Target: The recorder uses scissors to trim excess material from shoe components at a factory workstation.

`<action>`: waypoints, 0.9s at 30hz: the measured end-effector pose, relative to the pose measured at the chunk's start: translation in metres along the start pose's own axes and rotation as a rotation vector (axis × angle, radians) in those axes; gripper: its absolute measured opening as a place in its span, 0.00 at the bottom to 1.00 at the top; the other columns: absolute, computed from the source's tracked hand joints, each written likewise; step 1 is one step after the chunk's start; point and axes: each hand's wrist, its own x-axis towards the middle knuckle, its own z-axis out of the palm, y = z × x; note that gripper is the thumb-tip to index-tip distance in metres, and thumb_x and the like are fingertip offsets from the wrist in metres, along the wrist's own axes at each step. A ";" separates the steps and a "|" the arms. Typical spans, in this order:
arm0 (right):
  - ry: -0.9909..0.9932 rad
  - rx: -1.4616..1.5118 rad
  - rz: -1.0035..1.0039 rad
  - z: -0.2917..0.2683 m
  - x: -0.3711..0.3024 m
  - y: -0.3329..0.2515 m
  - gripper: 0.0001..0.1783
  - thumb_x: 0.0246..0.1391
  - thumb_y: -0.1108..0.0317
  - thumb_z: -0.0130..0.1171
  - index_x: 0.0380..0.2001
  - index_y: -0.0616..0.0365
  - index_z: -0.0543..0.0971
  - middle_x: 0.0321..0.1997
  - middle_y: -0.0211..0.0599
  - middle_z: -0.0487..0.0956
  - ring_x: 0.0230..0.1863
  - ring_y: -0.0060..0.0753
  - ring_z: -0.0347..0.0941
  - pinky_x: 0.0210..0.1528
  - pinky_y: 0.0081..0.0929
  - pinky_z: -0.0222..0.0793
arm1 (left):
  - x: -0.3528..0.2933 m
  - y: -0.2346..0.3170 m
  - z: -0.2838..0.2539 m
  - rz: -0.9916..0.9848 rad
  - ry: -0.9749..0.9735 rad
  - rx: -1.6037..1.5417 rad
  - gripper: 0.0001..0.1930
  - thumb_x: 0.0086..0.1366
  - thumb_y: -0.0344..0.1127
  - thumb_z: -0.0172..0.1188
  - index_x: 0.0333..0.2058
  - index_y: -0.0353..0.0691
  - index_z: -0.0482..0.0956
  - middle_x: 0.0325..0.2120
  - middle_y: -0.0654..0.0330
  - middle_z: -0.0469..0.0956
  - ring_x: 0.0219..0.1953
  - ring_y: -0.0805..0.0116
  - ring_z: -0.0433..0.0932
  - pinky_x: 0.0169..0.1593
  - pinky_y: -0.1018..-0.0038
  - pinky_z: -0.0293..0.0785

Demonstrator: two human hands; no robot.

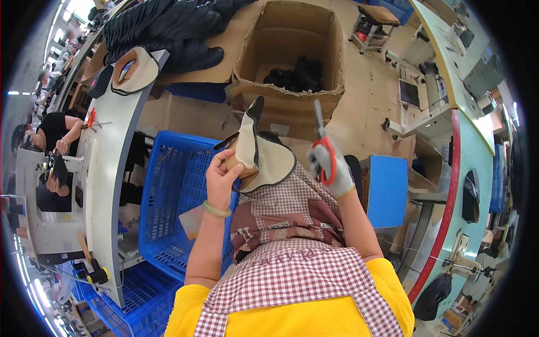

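Workshop floor (368, 84), cream shoe upper (275, 163) mid-air, red-handled scissors (320, 132) out.

So the upper, cream with black edging, sits near dead centre, pinched between the thumb and fingers of the bare left hand (220, 171). At two o'clock from it, the gloved right hand (332, 168) is wrapped round the scissors, blades up toward twelve and off the piece; can't tell which fingers are in the loops. Tbh, for any snipping I'd turn the edge toward the blades, hold it taut, tuck that left thumb back and use just the tips, so the edging doesn't get nicked. Blue crate (193, 136) at eight, white bench (109, 185) at nine, cardboard box (286, 104) at twelve.
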 end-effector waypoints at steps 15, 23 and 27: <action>-0.749 -0.569 0.143 0.018 -0.041 0.005 0.38 0.53 0.52 0.51 0.65 0.50 0.56 0.29 0.30 0.72 0.25 0.21 0.68 0.30 0.20 0.67 | 0.015 0.020 -0.006 0.051 0.027 0.003 0.14 0.61 0.26 0.57 0.46 0.33 0.76 0.43 0.59 0.77 0.43 0.75 0.75 0.50 0.80 0.69; -0.785 -0.568 0.122 0.009 -0.029 0.034 0.37 0.52 0.50 0.52 0.65 0.48 0.58 0.28 0.31 0.73 0.24 0.21 0.70 0.28 0.20 0.68 | 0.009 0.029 -0.009 0.061 -0.066 0.044 0.15 0.58 0.22 0.58 0.46 0.33 0.77 0.43 0.57 0.77 0.44 0.74 0.75 0.51 0.80 0.69; -0.807 -0.549 0.179 0.014 -0.029 0.033 0.38 0.52 0.51 0.52 0.65 0.48 0.57 0.27 0.31 0.73 0.22 0.19 0.69 0.25 0.18 0.67 | 0.006 0.029 -0.007 0.058 -0.053 0.049 0.15 0.57 0.21 0.60 0.45 0.33 0.78 0.42 0.58 0.77 0.43 0.75 0.75 0.50 0.80 0.70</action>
